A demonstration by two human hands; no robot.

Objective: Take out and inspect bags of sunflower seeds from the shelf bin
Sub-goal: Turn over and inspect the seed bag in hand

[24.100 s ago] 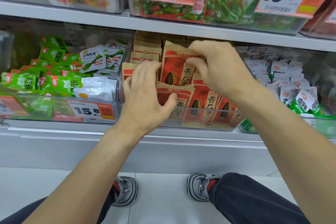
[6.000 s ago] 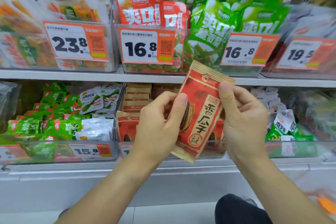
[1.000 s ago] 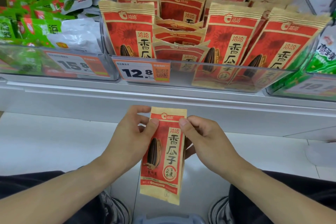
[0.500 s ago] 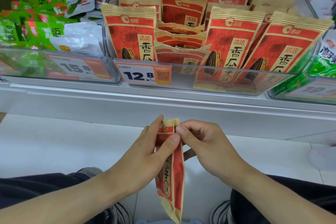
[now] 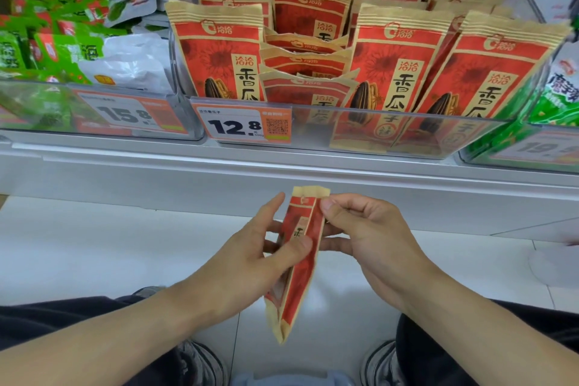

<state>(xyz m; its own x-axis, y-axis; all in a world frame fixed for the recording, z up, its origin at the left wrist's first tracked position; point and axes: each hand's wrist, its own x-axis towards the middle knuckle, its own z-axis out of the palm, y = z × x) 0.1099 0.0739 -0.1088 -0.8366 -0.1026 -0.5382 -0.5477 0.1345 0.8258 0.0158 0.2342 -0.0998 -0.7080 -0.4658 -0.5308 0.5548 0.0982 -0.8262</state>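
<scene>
One red and tan bag of sunflower seeds (image 5: 299, 279) hangs below the shelf, turned nearly edge-on to me. My left hand (image 5: 250, 257) pinches its middle between thumb and fingers. My right hand (image 5: 366, 235) pinches the bag near its top edge. Above, the clear shelf bin (image 5: 316, 131) with a 12.8 price tag holds several more red seed bags (image 5: 398, 59) standing in rows.
A bin of green and white snack packets (image 5: 62, 50) sits to the left with a 15.8 tag, and another bin with green packets (image 5: 560, 94) to the right. The white shelf ledge (image 5: 282, 175) runs below the bins. My knees and shoes show over the white floor.
A second ago the bag faced me flat; both hands have turned it edge-on. My left thumb has slid down to the bag's middle. The view has shifted slightly closer.
</scene>
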